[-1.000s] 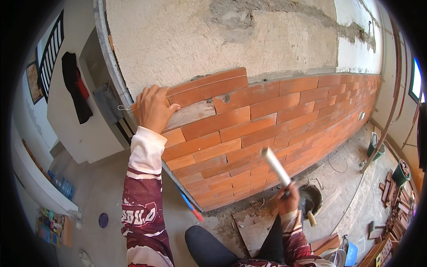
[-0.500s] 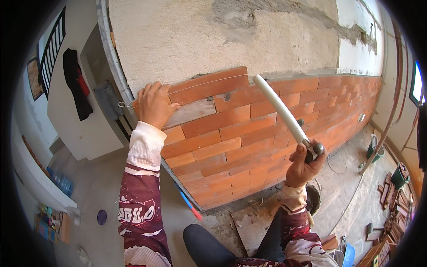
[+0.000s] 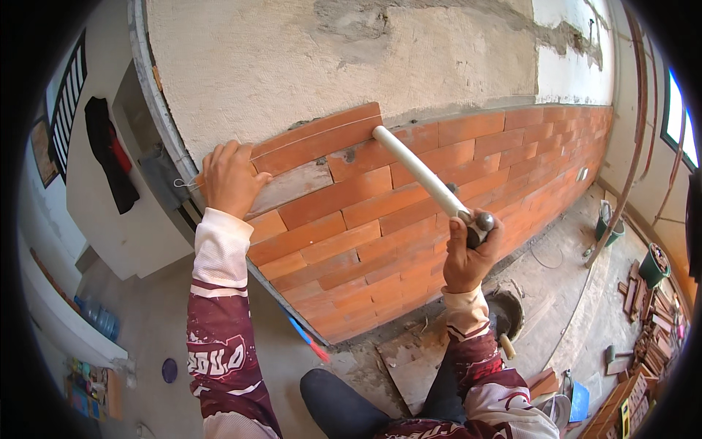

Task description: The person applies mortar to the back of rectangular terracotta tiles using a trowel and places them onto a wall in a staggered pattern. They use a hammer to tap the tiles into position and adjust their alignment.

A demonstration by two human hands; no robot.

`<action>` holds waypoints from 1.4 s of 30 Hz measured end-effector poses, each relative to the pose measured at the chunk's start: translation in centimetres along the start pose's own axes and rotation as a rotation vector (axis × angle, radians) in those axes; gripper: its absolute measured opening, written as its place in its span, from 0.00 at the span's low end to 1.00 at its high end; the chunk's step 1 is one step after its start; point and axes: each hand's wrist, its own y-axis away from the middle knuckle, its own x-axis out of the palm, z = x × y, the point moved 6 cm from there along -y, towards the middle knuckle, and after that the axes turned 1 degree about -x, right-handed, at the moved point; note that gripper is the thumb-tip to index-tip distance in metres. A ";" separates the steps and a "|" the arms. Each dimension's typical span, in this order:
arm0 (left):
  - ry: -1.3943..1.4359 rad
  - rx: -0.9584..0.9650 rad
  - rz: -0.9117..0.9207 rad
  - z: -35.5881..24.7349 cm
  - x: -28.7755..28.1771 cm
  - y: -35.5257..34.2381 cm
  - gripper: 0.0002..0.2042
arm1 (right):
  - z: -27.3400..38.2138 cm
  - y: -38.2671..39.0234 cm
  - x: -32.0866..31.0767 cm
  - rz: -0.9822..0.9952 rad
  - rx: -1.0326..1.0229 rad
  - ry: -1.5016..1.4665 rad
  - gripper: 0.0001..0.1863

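Right hand (image 3: 468, 256) closed in a fist around the lower end of a white pipe (image 3: 420, 172), gripping just below a dark rounded cap at that end. Pipe slanting up and to the left from the fist, far tip resting against the top brick (image 3: 322, 135) of the wall, near that brick's right end. Left hand (image 3: 230, 175) spread flat and open, palm against the wall at the left end of the same top brick, fingers pointing up, holding nothing. Thin string (image 3: 292, 146) stretched along the top brick's face, passing by the left fingers. Grey mortar patch (image 3: 292, 186) just below that brick, right beside the left hand. Brick wall (image 3: 453, 183) of orange courses running off to the right under rough grey plaster (image 3: 329, 58). Both sleeves patterned red and white. Down on the floor, a dark bucket (image 3: 504, 314) near the right elbow, and stacked bricks (image 3: 651, 322) further right.
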 end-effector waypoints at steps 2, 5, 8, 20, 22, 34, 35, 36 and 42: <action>-0.009 0.003 -0.008 0.3 -0.1 0.2 0.25 | 0.0 0.3 0.4 0.031 0.002 0.062 0.18; -0.016 0.003 -0.001 0.3 -0.2 0.0 0.25 | 0.1 0.3 0.7 0.054 0.024 0.009 0.19; -0.018 -0.004 0.035 -0.2 0.1 0.0 0.27 | 0.0 0.6 0.4 0.022 0.026 -0.056 0.19; -0.020 0.011 0.009 -0.2 0.3 0.0 0.27 | -0.2 1.3 1.2 0.083 0.038 -0.034 0.17; -0.029 0.010 0.003 0.1 0.1 0.1 0.27 | 0.1 1.7 1.4 0.079 0.010 -0.051 0.17; -0.010 -0.001 -0.015 0.3 0.4 0.3 0.26 | 4.0 -1.3 2.6 -0.004 -0.183 -0.102 0.14; -0.013 -0.002 -0.013 0.4 0.5 0.4 0.26 | 4.3 -1.6 2.7 -0.012 -0.187 -0.103 0.13; -0.017 -0.002 -0.012 0.4 0.4 0.4 0.26 | 4.5 -1.7 2.7 -0.021 -0.191 -0.105 0.13; -0.014 -0.005 -0.027 0.0 0.3 0.2 0.25 | 2.9 -1.4 0.2 -0.048 -0.068 -0.039 0.19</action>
